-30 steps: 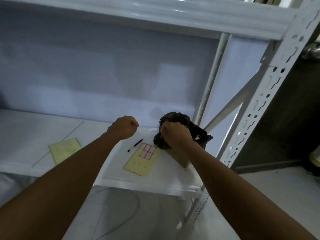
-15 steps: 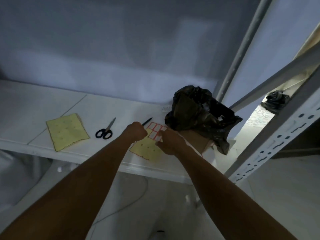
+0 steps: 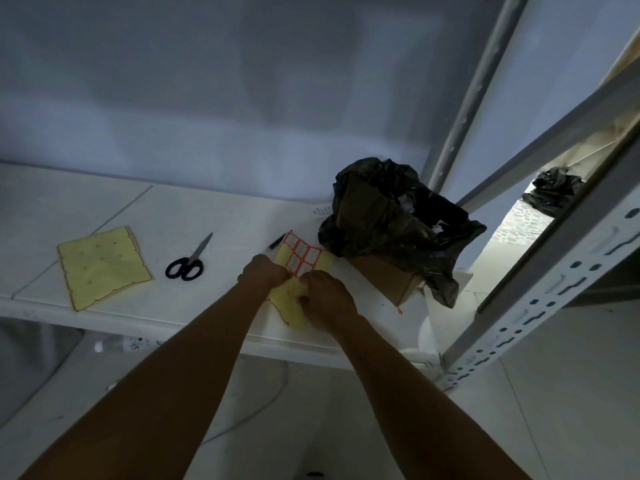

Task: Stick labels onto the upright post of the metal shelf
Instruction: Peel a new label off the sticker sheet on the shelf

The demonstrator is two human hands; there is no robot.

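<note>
Both hands are working at the yellow backing sheet with red-bordered white labels [image 3: 300, 261], which is lying on the white metal shelf board [image 3: 214, 216] just below the centre of the frame. The left hand [image 3: 265, 274] is curled closed at the sheet's left edge, apparently pinning or pinching it; its fingertips are hidden, so the exact hold cannot be told. The right hand [image 3: 328, 303] is lying over the sheet's lower half, fingers bent toward the nearest row of labels as if picking at a label edge; whether a label is already lifted cannot be told. The remaining labels are sitting directly beyond both sets of fingertips, toward the upper middle of the frame, and the sheet's long axis is running from lower centre up and slightly right. The white perforated upright post [image 3: 540, 303] is standing at the right of the frame, well apart from the sheet and nearer the right hand, so that hand looks better placed to carry a label across. A brown cardboard box lined with a crumpled black plastic bag [image 3: 391, 223] is standing between sheet and post, touching the sheet's upper right corner; a few pale scraps are showing inside it. A spent yellow backing sheet [image 3: 104, 268] and black-handled scissors [image 3: 188, 259] are lying at left, apart from the hands.
</note>
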